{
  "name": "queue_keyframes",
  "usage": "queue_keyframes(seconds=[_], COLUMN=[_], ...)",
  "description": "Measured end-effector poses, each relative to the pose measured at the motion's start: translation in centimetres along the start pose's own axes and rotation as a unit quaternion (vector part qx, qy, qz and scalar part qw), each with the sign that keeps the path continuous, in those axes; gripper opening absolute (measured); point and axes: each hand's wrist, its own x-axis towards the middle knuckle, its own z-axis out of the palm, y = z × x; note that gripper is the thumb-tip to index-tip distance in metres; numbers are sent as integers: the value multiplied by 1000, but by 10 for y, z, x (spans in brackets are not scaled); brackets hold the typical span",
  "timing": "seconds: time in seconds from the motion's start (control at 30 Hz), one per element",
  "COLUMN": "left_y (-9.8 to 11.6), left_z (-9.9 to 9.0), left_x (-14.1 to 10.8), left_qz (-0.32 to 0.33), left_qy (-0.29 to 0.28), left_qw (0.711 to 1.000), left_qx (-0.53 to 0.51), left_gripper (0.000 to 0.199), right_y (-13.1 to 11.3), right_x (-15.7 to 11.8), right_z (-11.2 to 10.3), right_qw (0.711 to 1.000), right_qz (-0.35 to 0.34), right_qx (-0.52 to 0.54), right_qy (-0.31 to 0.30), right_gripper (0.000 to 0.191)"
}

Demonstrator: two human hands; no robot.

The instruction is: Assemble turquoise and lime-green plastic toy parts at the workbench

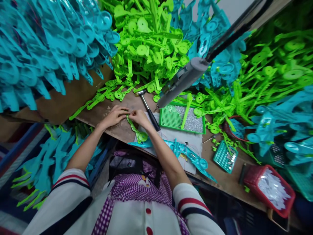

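Observation:
A slim lime-green plastic part (134, 128) with a round disc at its near end lies slanted between my forearms. At its far end are my left hand (116, 116) and my right hand (139, 118), their fingertips close together. My right hand pinches around that end; whatever small piece may be between the fingers is hidden. The left fingers are bent and reach toward the same end. A long turquoise plastic part (182, 149) lies below my right forearm, over a pale sheet (168, 134). Right of my hands lies a hammer (150, 111) with a black handle.
A green tray (171, 125) holds many small metal pieces. A grey electric screwdriver (184, 80) hangs over the bench. Heaps of green parts (146, 49) and turquoise parts (61, 42) rise behind. To the right are a teal tray (226, 156) and a red bin (254, 178).

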Motion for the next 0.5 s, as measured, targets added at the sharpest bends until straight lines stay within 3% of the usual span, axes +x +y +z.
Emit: queue_keyframes(seconds=[0.23,0.5], left_y=[1,-12], left_z=[-3,-8], left_x=[5,29], left_qz=[-26,-36], left_qy=[-21,-92], left_qw=[999,995], left_qx=[-19,-21], left_gripper=[22,19], right_y=[-11,-9], right_x=[2,2], right_z=[-14,-11], right_qw=[995,995], right_qz=[29,41], right_qx=[-67,-68], right_qy=[-67,-58], right_gripper=[24,27])
